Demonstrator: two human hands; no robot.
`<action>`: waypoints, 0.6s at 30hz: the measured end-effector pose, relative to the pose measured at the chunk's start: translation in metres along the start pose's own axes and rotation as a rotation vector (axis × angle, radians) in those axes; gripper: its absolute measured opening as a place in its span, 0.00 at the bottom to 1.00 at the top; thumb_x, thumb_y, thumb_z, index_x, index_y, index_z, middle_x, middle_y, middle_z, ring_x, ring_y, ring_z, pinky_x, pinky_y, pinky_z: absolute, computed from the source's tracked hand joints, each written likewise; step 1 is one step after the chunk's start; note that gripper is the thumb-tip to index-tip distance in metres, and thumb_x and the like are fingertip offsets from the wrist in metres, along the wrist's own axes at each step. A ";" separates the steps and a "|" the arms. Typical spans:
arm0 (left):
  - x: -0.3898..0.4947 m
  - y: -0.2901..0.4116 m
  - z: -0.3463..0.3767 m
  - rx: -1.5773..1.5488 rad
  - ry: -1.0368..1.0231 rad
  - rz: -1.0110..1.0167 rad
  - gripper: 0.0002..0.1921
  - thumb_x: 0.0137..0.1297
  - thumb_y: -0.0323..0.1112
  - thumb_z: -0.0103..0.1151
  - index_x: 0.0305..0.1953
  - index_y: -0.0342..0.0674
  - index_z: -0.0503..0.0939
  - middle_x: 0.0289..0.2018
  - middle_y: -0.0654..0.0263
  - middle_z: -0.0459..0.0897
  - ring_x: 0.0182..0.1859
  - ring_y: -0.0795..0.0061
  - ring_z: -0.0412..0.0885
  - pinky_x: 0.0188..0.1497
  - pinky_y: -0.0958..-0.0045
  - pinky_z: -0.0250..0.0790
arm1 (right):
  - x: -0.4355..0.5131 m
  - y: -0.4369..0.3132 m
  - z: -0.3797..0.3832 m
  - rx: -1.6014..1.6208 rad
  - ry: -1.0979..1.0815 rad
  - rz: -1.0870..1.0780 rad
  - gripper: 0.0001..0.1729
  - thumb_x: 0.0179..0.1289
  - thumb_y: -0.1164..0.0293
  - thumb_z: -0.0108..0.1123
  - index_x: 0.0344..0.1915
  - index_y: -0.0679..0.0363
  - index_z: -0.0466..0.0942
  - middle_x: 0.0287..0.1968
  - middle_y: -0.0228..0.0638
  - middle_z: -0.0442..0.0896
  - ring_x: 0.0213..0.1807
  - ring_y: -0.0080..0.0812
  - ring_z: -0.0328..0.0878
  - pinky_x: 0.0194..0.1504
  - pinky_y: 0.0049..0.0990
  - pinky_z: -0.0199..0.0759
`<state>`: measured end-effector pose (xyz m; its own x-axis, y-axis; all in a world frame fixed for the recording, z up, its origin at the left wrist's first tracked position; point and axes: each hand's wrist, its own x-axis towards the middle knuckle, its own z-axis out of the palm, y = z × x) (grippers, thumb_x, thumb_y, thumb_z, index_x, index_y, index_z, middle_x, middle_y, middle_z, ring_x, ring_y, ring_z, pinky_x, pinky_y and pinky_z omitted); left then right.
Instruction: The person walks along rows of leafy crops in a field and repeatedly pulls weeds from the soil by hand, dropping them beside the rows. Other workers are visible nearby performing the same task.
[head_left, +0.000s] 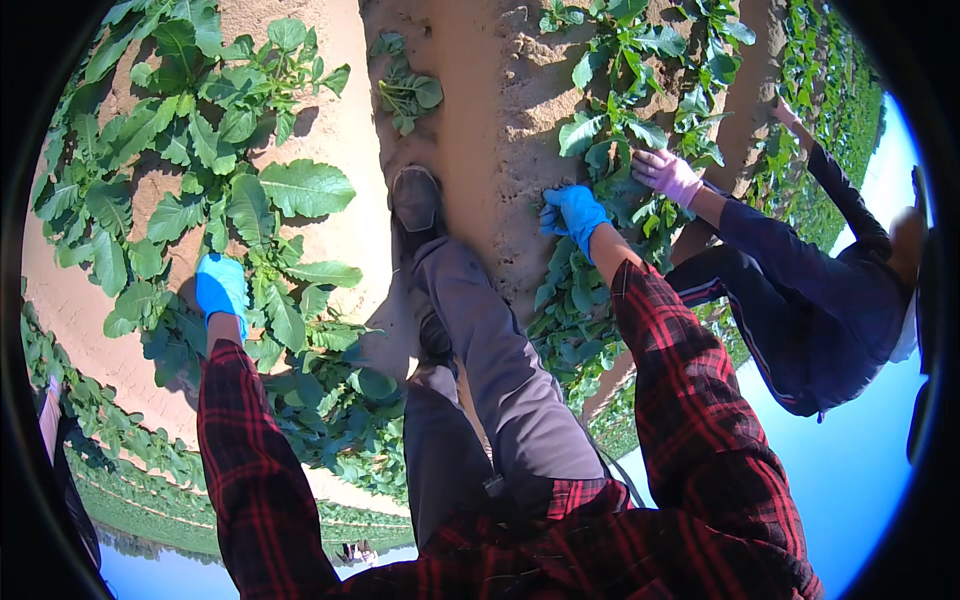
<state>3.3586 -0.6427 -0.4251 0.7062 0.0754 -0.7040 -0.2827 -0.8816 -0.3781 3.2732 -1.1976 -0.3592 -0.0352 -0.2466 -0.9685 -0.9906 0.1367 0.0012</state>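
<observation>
My left hand (223, 291), in a blue disposable glove, reaches down among broad, lobed leaves (251, 210) of the left plant row. Its fingertips are hidden, so what it touches there is unclear. My right hand (576, 216), gloved the same way, is at the edge of the right plant row (611, 135), above sandy soil. Its fingers are curled, and I cannot make out whether anything lies inside them. Just beyond it, a co-worker's hand in a pale pink glove (667, 176) reaches into the same row's leaves.
A co-worker in dark clothes (817, 300) crouches at the right. My shoe (415, 199) stands in the sandy furrow (465, 112) between the rows. A loose-looking leafy plant (409, 94) lies ahead of it. Another person's sleeve (51, 420) shows at the far left rim.
</observation>
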 end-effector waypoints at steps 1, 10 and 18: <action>0.001 0.001 0.000 0.023 -0.005 0.019 0.06 0.57 0.34 0.53 0.30 0.49 0.82 0.27 0.71 0.83 0.29 0.74 0.80 0.28 0.68 0.68 | -0.009 -0.003 0.009 0.105 0.073 0.009 0.17 0.63 0.62 0.54 0.24 0.63 0.76 0.23 0.40 0.80 0.21 0.36 0.78 0.27 0.31 0.73; 0.016 0.008 -0.001 0.290 -0.085 0.338 0.06 0.56 0.33 0.55 0.29 0.50 0.83 0.27 0.72 0.83 0.31 0.74 0.81 0.29 0.68 0.68 | -0.056 -0.045 -0.005 0.003 0.000 -0.109 0.26 0.63 0.49 0.51 0.38 0.63 0.79 0.30 0.40 0.82 0.27 0.33 0.80 0.29 0.28 0.71; 0.010 0.010 -0.007 0.446 -0.169 0.501 0.06 0.55 0.33 0.55 0.28 0.52 0.84 0.27 0.73 0.84 0.32 0.75 0.81 0.30 0.67 0.68 | 0.026 0.025 0.005 0.001 0.111 -0.057 0.21 0.59 0.57 0.59 0.36 0.67 0.76 0.28 0.46 0.80 0.23 0.41 0.80 0.24 0.34 0.76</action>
<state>3.3673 -0.6539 -0.4320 0.3199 -0.1876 -0.9287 -0.8139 -0.5562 -0.1680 3.2483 -1.1958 -0.3856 0.0063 -0.3587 -0.9334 -0.9913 0.1205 -0.0530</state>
